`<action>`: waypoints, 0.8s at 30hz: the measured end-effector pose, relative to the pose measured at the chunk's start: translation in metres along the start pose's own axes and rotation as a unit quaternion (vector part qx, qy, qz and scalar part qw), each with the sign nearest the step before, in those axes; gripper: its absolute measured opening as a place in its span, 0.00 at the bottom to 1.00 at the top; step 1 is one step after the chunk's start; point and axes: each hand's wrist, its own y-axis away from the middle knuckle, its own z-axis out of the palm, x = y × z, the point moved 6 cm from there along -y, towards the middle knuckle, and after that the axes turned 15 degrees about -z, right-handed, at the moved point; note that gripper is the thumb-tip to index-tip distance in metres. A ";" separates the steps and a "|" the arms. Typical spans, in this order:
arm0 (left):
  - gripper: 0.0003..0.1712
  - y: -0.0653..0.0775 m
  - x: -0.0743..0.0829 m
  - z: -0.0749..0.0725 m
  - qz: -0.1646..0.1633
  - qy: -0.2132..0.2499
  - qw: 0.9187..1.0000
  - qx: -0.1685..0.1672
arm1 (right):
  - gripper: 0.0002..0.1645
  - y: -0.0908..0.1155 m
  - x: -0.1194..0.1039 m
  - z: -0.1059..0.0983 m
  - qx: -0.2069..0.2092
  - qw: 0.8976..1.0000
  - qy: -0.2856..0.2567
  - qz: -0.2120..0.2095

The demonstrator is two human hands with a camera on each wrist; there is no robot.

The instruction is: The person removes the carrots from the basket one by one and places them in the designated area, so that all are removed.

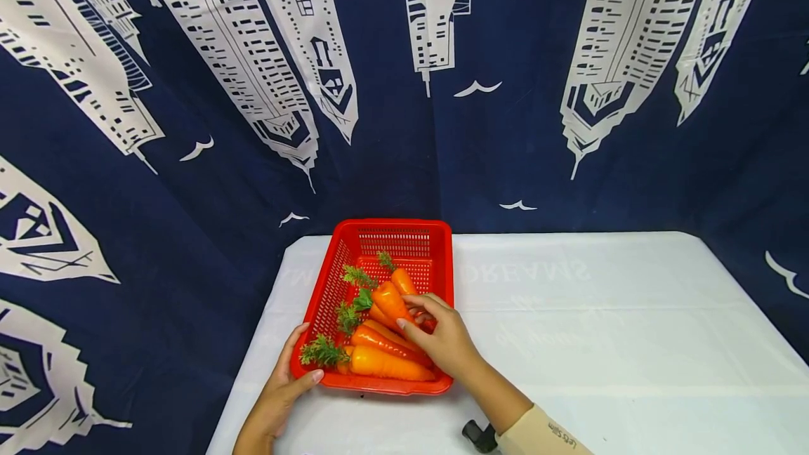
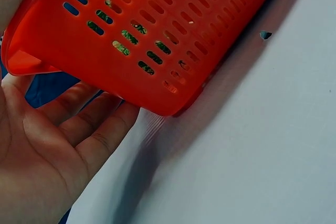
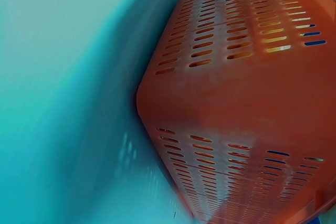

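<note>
A red plastic basket with slotted walls stands at the left of the table in the head view. Several orange carrots with green tops lie inside, among them a lighter carrot along the near wall. My left hand grips the basket's near left corner, thumb over the rim and fingers against the outside, also seen in the left wrist view. Over the near right part of the basket, my right hand pinches a carrot between thumb and fingers. The right wrist view mostly shows the basket's outer corner, not the held carrot.
The table has a white cover that stretches to the right of the basket. A dark blue cloth printed with white buildings and birds hangs behind and at the sides. Near the right sleeve lies a small black object.
</note>
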 end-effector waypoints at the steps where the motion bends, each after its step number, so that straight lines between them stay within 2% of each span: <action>1: 0.51 0.000 0.000 0.000 0.000 0.000 1.000 0.001 | 0.22 0.000 0.000 -0.001 0.005 1.000 -0.001 0.001; 13: 0.51 0.000 0.001 0.001 0.001 0.001 1.000 0.002 | 0.22 -0.001 0.002 -0.008 0.066 0.997 -0.025 -0.006; 24: 0.51 0.001 0.000 0.000 -0.001 0.001 1.000 -0.001 | 0.24 0.003 0.001 -0.026 0.118 0.985 -0.097 0.074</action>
